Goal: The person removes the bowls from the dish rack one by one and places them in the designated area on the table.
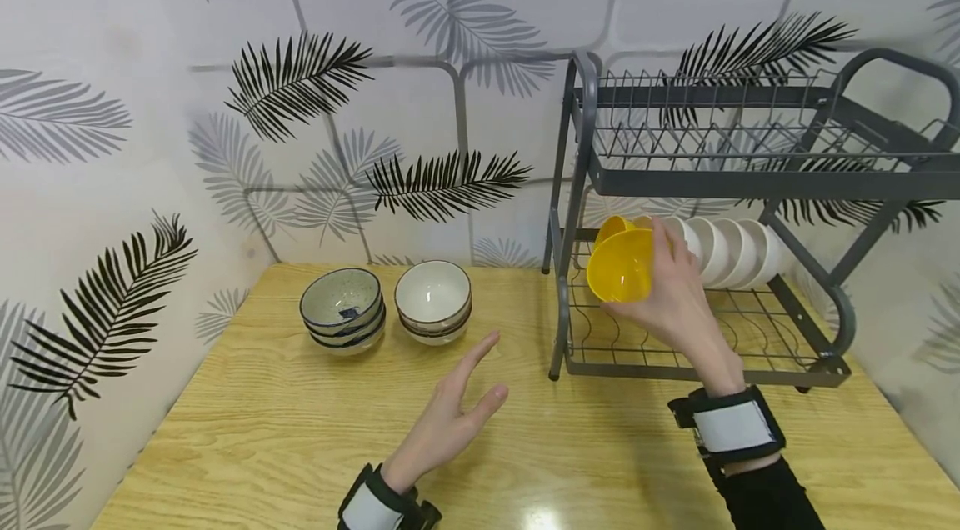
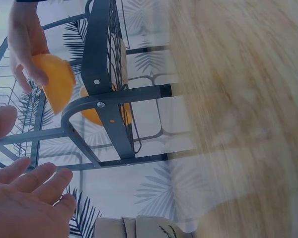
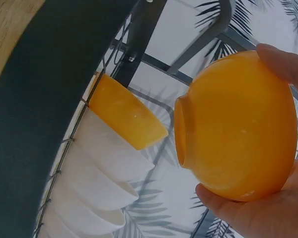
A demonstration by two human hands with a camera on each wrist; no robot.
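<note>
My right hand (image 1: pixel 672 294) grips a yellow bowl (image 1: pixel 621 266) by its rim, in front of the lower shelf of a grey dish rack (image 1: pixel 705 184). In the right wrist view the held bowl (image 3: pixel 238 126) is tipped on its side, its foot facing the rack. Behind it a second yellow bowl (image 3: pixel 126 114) leans at the end of a row of white bowls (image 3: pixel 102 156) on that shelf. My left hand (image 1: pixel 442 423) hovers over the table with fingers extended, holding nothing, just in front of a stack of brown-rimmed bowls (image 1: pixel 433 297).
Left of that stack is another stack of blue-rimmed bowls (image 1: pixel 343 309), both on the wooden table (image 1: pixel 285 430). The rack's upper wire shelf (image 1: pixel 750 130) overhangs the lower one. A leaf-patterned wall (image 1: pixel 420 122) stands behind.
</note>
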